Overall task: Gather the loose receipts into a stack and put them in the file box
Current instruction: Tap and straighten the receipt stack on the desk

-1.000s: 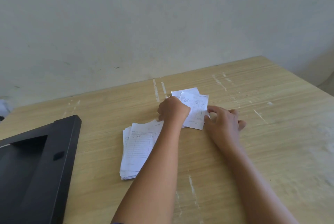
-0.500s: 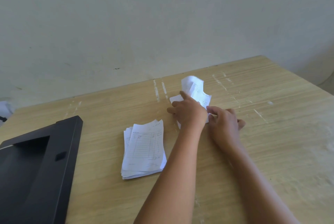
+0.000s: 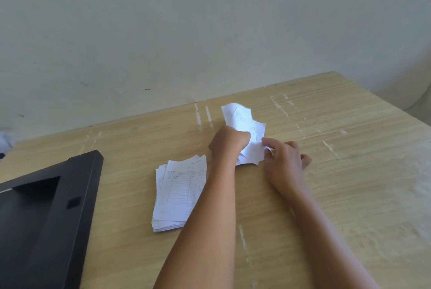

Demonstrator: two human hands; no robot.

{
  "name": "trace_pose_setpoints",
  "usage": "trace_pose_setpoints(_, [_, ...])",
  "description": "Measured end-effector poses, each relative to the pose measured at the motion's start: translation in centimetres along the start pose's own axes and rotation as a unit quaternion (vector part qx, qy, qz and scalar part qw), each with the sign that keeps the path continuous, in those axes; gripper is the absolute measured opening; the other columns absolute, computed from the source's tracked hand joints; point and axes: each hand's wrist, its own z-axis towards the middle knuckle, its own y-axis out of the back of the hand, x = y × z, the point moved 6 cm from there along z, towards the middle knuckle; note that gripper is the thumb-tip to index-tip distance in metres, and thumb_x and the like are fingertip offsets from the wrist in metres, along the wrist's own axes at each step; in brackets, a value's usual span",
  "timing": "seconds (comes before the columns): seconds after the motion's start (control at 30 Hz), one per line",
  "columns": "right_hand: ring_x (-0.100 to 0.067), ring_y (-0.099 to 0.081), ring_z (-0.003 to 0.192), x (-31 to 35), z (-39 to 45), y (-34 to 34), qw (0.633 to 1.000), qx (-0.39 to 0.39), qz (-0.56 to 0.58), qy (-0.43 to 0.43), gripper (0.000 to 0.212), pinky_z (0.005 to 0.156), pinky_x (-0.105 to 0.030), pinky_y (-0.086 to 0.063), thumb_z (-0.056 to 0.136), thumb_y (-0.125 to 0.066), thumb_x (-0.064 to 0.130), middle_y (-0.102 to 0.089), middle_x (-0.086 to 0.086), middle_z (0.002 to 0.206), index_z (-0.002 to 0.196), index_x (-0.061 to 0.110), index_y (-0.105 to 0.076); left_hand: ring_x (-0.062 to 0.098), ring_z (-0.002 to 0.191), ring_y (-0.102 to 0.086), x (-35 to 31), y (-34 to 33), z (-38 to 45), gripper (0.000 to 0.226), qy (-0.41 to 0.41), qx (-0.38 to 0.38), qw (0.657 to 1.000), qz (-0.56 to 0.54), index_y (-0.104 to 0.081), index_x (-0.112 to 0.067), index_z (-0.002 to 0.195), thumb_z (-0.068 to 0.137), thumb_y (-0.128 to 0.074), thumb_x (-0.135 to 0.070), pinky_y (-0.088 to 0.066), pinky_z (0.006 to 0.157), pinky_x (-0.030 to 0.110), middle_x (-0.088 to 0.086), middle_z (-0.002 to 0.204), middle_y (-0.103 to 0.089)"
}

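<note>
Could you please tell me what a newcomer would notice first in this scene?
Mid-table, the left hand grips a curled bunch of receipts, and the right hand pinches its near edge. A neat stack of receipts lies flat beside the left forearm, with the black file box at far left.

Hands: two, the left hand (image 3: 229, 141) and the right hand (image 3: 283, 160), both on the same bunch of paper.
Receipts in the hands (image 3: 247, 130): one crumpled bunch, at least two sheets; I cannot count them exactly.
Stack of receipts (image 3: 177, 193): one pile lying flat, many sheets, too thin to count.
File box (image 3: 46, 214): one, black.
Desk (image 3: 349, 195): one, wooden.
</note>
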Motion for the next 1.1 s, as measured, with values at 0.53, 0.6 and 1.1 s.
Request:
trace_pose_setpoints(0.53, [-0.037,-0.052,0.071,7.8,-5.9,-3.7,0.984,0.162,0.013,0.067,0.045,0.075,-0.04,-0.039,0.1,-0.043,0.02,-0.057,-0.014,0.061,0.058,0.004,-0.047,0.027,0.095,-0.07,17.3,11.4,-7.9,0.05,0.03,-0.12,0.985,-0.12,-0.059,-0.011,0.118,0.085,-0.076,-0.045,-0.057,0.077,0.039,0.003,0.106,-0.07])
trace_pose_setpoints(0.6, [-0.036,-0.05,0.076,8.9,-6.9,-4.7,0.983,0.155,-0.04,0.091,0.05,0.085,-0.041,-0.04,0.101,-0.041,0.026,-0.05,-0.007,0.06,0.053,0.013,-0.035,0.029,0.098,-0.068,17.1,10.8,-8.5,0.054,0.013,-0.122,0.992,-0.012,-0.057,-0.011,0.116,0.088,-0.068,-0.056,-0.053,0.079,0.037,0.004,0.105,-0.07])
trace_pose_setpoints(1.1, [-0.031,-0.041,0.114,10.7,-10.9,-8.9,0.975,0.08,-0.179,0.108,0.04,0.094,-0.043,-0.033,0.102,-0.035,0.043,-0.05,-0.008,0.122,0.119,0.012,-0.054,0.035,0.119,-0.063,14.8,9.1,-8.1,0.048,0.069,-0.125,0.988,0.053,-0.057,-0.001,0.124,0.101,-0.054,-0.043,-0.047,0.093,0.037,0.016,0.125,-0.067])
